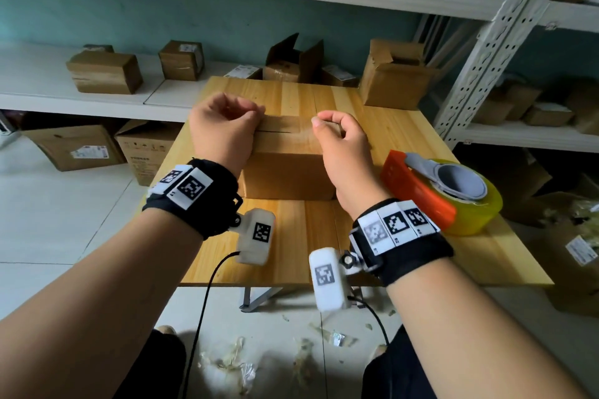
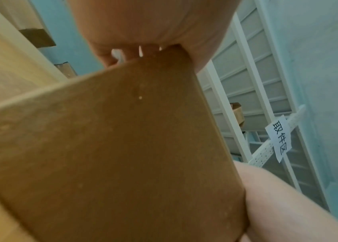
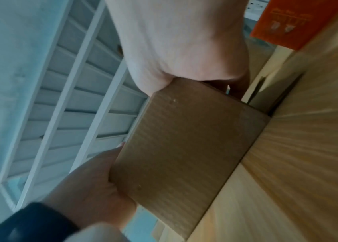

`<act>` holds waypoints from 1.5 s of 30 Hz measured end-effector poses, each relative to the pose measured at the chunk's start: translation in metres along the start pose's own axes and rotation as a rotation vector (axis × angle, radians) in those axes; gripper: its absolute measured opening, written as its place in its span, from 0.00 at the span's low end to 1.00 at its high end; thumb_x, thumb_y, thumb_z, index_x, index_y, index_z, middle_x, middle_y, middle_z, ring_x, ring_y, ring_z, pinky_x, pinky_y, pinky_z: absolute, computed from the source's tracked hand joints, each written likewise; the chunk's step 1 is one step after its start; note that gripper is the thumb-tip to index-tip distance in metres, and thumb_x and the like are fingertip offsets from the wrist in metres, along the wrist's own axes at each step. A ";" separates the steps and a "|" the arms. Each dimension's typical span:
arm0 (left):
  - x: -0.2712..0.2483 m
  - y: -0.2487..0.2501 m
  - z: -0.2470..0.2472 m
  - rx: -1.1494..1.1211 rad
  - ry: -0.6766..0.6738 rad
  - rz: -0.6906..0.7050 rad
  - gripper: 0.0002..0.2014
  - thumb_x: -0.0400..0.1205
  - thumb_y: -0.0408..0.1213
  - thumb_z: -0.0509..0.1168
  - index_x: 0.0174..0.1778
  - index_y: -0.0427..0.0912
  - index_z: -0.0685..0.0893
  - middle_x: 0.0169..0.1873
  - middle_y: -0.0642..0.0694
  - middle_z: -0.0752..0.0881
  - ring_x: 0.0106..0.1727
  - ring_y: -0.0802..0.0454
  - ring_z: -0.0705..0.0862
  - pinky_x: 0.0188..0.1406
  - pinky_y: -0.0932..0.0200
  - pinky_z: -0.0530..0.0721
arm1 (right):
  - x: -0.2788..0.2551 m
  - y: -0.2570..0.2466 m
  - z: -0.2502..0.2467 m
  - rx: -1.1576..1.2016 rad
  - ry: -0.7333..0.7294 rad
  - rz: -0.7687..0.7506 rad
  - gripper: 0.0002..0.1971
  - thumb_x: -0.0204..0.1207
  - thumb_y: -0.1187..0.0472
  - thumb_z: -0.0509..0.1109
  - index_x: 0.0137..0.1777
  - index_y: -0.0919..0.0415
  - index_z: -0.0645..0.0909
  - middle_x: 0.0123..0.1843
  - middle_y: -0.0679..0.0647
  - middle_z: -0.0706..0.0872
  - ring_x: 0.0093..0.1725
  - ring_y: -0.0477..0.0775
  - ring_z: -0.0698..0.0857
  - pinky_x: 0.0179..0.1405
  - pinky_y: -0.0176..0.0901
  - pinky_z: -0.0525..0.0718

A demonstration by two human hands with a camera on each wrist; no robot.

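Observation:
A closed brown cardboard box (image 1: 285,172) stands on the wooden table (image 1: 291,243). A strip of brownish tape (image 1: 285,123) runs across its top seam. My left hand (image 1: 238,116) rests on the box's top left with fingers curled into a loose fist at the strip's left end. My right hand (image 1: 327,128) rests on the top right, fingers curled, thumb tip at the strip's right end. Nothing shows inside either hand. The left wrist view has the left hand (image 2: 153,24) on the box (image 2: 122,147). In the right wrist view the right hand (image 3: 174,41) presses the box (image 3: 184,147).
An orange tape dispenser (image 1: 447,191) with a yellowish roll lies on the table right of the box, close to my right wrist. An open carton (image 1: 392,78) stands at the table's far right corner. Shelves with small cartons run behind; a perforated shelf post (image 1: 492,42) stands at right.

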State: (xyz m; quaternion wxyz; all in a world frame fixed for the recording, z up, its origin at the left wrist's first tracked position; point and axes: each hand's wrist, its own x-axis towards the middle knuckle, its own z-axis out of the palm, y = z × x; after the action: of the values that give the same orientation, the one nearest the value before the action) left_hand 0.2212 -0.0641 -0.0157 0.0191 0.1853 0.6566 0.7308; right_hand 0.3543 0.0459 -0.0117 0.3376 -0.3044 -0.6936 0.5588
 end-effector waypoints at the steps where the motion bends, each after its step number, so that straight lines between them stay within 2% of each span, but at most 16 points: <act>1: -0.001 0.000 0.001 0.027 0.029 0.036 0.12 0.75 0.33 0.83 0.35 0.48 0.86 0.34 0.53 0.90 0.37 0.59 0.88 0.46 0.53 0.93 | 0.002 -0.001 0.001 0.019 0.011 0.008 0.07 0.89 0.50 0.69 0.63 0.45 0.85 0.61 0.40 0.85 0.54 0.36 0.82 0.40 0.31 0.77; 3: -0.007 0.002 0.002 0.163 0.067 0.133 0.14 0.74 0.40 0.84 0.33 0.53 0.84 0.32 0.59 0.86 0.35 0.69 0.81 0.39 0.62 0.84 | 0.004 -0.002 0.003 0.037 0.025 0.019 0.07 0.89 0.50 0.69 0.62 0.44 0.86 0.62 0.40 0.85 0.55 0.36 0.82 0.39 0.30 0.76; 6: -0.024 0.011 0.005 0.287 0.076 0.279 0.17 0.75 0.43 0.83 0.31 0.56 0.79 0.28 0.62 0.78 0.31 0.65 0.74 0.33 0.67 0.72 | 0.003 -0.006 0.004 0.041 0.033 0.027 0.08 0.88 0.46 0.71 0.62 0.44 0.87 0.64 0.40 0.85 0.62 0.42 0.83 0.45 0.32 0.77; 8: -0.038 0.016 0.011 0.211 -0.013 0.391 0.17 0.77 0.40 0.81 0.33 0.55 0.79 0.29 0.59 0.79 0.31 0.61 0.75 0.32 0.65 0.75 | 0.000 -0.011 0.002 0.087 -0.021 0.085 0.13 0.85 0.39 0.72 0.64 0.40 0.84 0.71 0.42 0.84 0.69 0.46 0.78 0.57 0.40 0.76; 10: -0.051 0.021 0.020 0.146 -0.123 0.442 0.14 0.80 0.36 0.79 0.35 0.48 0.80 0.31 0.54 0.81 0.32 0.57 0.78 0.33 0.60 0.79 | -0.004 -0.019 -0.004 0.155 -0.103 0.164 0.24 0.81 0.31 0.71 0.74 0.37 0.81 0.81 0.47 0.79 0.73 0.47 0.72 0.67 0.50 0.72; 13: -0.066 0.022 0.035 0.045 -0.333 0.218 0.15 0.82 0.41 0.78 0.35 0.47 0.80 0.29 0.47 0.82 0.31 0.52 0.77 0.30 0.56 0.77 | -0.002 -0.024 -0.015 0.241 -0.145 0.166 0.32 0.80 0.33 0.72 0.83 0.41 0.77 0.81 0.50 0.80 0.75 0.51 0.78 0.61 0.47 0.81; 16: -0.076 0.022 0.048 -0.089 -0.457 -0.034 0.14 0.86 0.44 0.74 0.39 0.42 0.82 0.29 0.46 0.85 0.27 0.53 0.79 0.24 0.60 0.78 | -0.002 -0.024 -0.026 0.206 -0.109 0.156 0.30 0.83 0.34 0.69 0.82 0.41 0.77 0.60 0.40 0.86 0.57 0.42 0.85 0.47 0.39 0.85; 21: -0.076 0.022 0.065 -0.064 -0.616 -0.218 0.15 0.90 0.49 0.68 0.45 0.42 0.89 0.41 0.41 0.92 0.34 0.51 0.85 0.37 0.57 0.80 | 0.001 -0.021 -0.052 0.133 0.011 0.248 0.26 0.87 0.30 0.61 0.72 0.46 0.83 0.53 0.52 0.92 0.49 0.52 0.91 0.55 0.50 0.90; 25: -0.079 0.021 0.079 -0.141 -0.798 -0.435 0.08 0.89 0.44 0.68 0.54 0.45 0.90 0.48 0.46 0.92 0.48 0.49 0.87 0.46 0.54 0.81 | -0.001 -0.017 -0.077 0.195 0.109 0.284 0.09 0.89 0.45 0.67 0.56 0.47 0.85 0.50 0.48 0.93 0.52 0.52 0.93 0.56 0.48 0.91; 28: -0.081 0.017 0.088 -0.170 -0.770 -0.526 0.08 0.89 0.45 0.66 0.55 0.47 0.87 0.51 0.47 0.90 0.50 0.51 0.88 0.50 0.54 0.83 | -0.003 -0.016 -0.096 0.110 0.174 0.205 0.06 0.88 0.51 0.69 0.58 0.50 0.85 0.55 0.52 0.92 0.50 0.50 0.90 0.50 0.45 0.86; 31: -0.082 0.009 0.093 -0.111 -0.743 -0.587 0.08 0.89 0.46 0.67 0.55 0.46 0.88 0.53 0.44 0.90 0.53 0.47 0.88 0.62 0.48 0.85 | -0.008 -0.012 -0.114 -0.077 0.206 0.126 0.07 0.88 0.54 0.69 0.61 0.53 0.86 0.47 0.48 0.88 0.43 0.44 0.84 0.39 0.37 0.81; 35: -0.079 0.004 0.093 -0.098 -0.718 -0.707 0.12 0.89 0.45 0.66 0.60 0.41 0.87 0.55 0.39 0.90 0.55 0.43 0.89 0.56 0.50 0.88 | -0.010 -0.001 -0.126 -0.280 0.278 0.133 0.14 0.78 0.49 0.72 0.60 0.51 0.87 0.51 0.48 0.90 0.56 0.54 0.88 0.64 0.58 0.88; 38: -0.074 0.004 0.089 -0.105 -0.670 -0.717 0.16 0.89 0.46 0.65 0.65 0.38 0.88 0.56 0.39 0.90 0.56 0.43 0.89 0.58 0.48 0.89 | -0.011 0.004 -0.132 -0.400 0.261 0.160 0.21 0.70 0.45 0.70 0.52 0.63 0.86 0.47 0.64 0.92 0.50 0.70 0.90 0.58 0.68 0.91; 40: -0.074 0.005 0.087 -0.095 -0.653 -0.702 0.18 0.89 0.45 0.65 0.68 0.37 0.87 0.56 0.39 0.90 0.55 0.43 0.89 0.58 0.49 0.88 | -0.012 0.005 -0.137 -0.524 0.203 0.171 0.22 0.69 0.43 0.70 0.47 0.65 0.83 0.41 0.65 0.88 0.44 0.67 0.88 0.50 0.61 0.90; 42: -0.076 0.006 0.086 -0.088 -0.641 -0.706 0.18 0.89 0.46 0.65 0.68 0.38 0.87 0.59 0.38 0.91 0.59 0.42 0.91 0.55 0.50 0.89 | -0.014 0.007 -0.139 -0.690 0.141 0.217 0.25 0.71 0.38 0.71 0.57 0.58 0.84 0.51 0.59 0.88 0.51 0.64 0.87 0.56 0.58 0.88; 45: -0.078 0.006 0.087 -0.085 -0.632 -0.693 0.18 0.89 0.46 0.65 0.68 0.39 0.87 0.65 0.37 0.90 0.64 0.41 0.90 0.62 0.48 0.89 | -0.016 0.014 -0.139 -0.991 0.038 0.235 0.36 0.75 0.35 0.72 0.77 0.54 0.72 0.65 0.57 0.85 0.62 0.64 0.84 0.64 0.57 0.85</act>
State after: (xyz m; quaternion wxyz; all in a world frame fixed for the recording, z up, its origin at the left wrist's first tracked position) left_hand 0.3209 -0.0033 -0.0235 0.4684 0.1677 0.6115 0.6153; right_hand 0.4765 0.1152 -0.0071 0.1002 -0.5138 -0.8303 0.1915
